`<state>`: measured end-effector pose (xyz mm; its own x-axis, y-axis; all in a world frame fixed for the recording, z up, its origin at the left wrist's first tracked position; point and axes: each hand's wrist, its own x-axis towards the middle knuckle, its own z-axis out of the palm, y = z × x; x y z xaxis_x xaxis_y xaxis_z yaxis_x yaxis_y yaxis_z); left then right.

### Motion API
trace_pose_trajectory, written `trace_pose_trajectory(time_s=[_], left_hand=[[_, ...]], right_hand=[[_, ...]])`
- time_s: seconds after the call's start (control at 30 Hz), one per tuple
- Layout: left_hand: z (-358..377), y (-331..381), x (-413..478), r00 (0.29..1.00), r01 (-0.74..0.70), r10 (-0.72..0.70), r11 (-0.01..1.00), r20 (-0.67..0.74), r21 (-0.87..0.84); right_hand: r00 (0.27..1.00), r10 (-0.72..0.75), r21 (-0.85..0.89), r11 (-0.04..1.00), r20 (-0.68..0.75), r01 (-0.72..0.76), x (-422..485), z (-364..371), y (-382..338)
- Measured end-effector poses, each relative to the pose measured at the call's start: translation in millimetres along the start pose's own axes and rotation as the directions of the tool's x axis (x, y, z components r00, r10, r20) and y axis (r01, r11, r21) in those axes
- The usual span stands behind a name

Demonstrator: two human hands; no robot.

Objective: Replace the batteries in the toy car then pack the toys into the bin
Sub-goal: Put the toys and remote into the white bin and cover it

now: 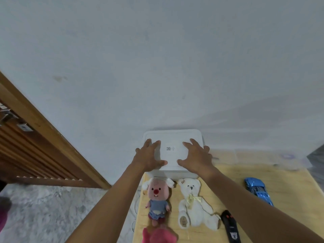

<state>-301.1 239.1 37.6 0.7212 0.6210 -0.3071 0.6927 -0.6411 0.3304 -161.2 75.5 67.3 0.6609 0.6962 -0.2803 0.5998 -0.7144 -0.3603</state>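
Toys at the near edge: a pink plush toy [157, 235] is cut off by the bottom of the view. To its right lies a black controller-like gadget [230, 225] with red marks.
Table: pale wooden table [289, 181], with a thin white cable [135, 204] looping off its left edge.
Plush doll: a pink-faced plush doll [157, 199] in blue clothes lies on its back with its head toward the bin.
Teddy bear: the white teddy bear [191, 204] lies just beside the doll on its right, face up, with a pale yellow bow at its neck.
Toy car: the blue toy car [257, 190] sits on the right side of the table, well apart from the bear. Its near end is hidden behind the person's right forearm.
Bin: the white bin [175, 173] stands at the far end of the table against the wall, lid on, just beyond the two plush heads.
Left hand: the left hand [149, 155] lies palm down on the left part of the lid, fingers [155, 143] spread and thumb pointing inward.
Right hand: the right hand [196, 155] mirrors it on the right part, fingers [188, 143] splayed flat.
Label: a small QR code label [168, 148] shows on the lid between the hands.
Floor: mottled grey floor [52, 207] left of the table.
Door: a slatted brown wooden door [26, 146] at far left.
Wall: a plain pale wall [157, 67] behind everything.
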Motion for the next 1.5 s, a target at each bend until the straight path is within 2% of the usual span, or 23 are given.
trace_pose_trajectory(time_s=[0.27, 0.4, 0.6, 0.77, 0.93, 1.1, 1.3, 1.5], left_hand=[[-13, 82, -25, 0.998, -0.041, 0.047, 0.994, -0.053, 0.104], [9, 138, -22, 0.997, -0.045, 0.049, 0.997, -0.059, 0.061], [62, 248, -27, 0.994, -0.091, 0.094, 0.994, -0.048, 0.061], [140, 355, -39, 0.992, -0.112, 0.109, 0.993, 0.059, 0.035], [217, 430, -58, 0.978, -0.122, 0.115, 0.992, 0.175, 0.025], [277, 465, -71, 0.954, -0.145, 0.127, 0.988, 0.272, 0.044], [323, 465, -76, 0.923, -0.106, 0.062, 0.99, 0.38, 0.096], [327, 459, -80, 0.927, -0.185, 0.111, 0.967, 0.357, 0.178]], right_hand=[[1.0, 0.004, 0.032, 0.999, -0.023, -0.004, -24, -39, 51], [0.998, 0.016, 0.064, 0.998, -0.053, -0.013, -37, -61, 106], [0.996, 0.055, 0.104, 0.993, -0.071, -0.048, -62, -92, 225], [0.99, 0.14, 0.125, 0.983, -0.009, -0.137, -88, -102, 351], [0.983, 0.175, 0.091, 0.979, 0.061, -0.18, -108, -80, 467], [0.972, 0.192, 0.067, 0.977, 0.133, -0.202, -134, -67, 525], [0.935, 0.244, 0.129, 0.95, 0.256, -0.284, -144, -31, 559], [0.933, 0.24, 0.041, 0.965, 0.268, -0.26, -149, -13, 562]])
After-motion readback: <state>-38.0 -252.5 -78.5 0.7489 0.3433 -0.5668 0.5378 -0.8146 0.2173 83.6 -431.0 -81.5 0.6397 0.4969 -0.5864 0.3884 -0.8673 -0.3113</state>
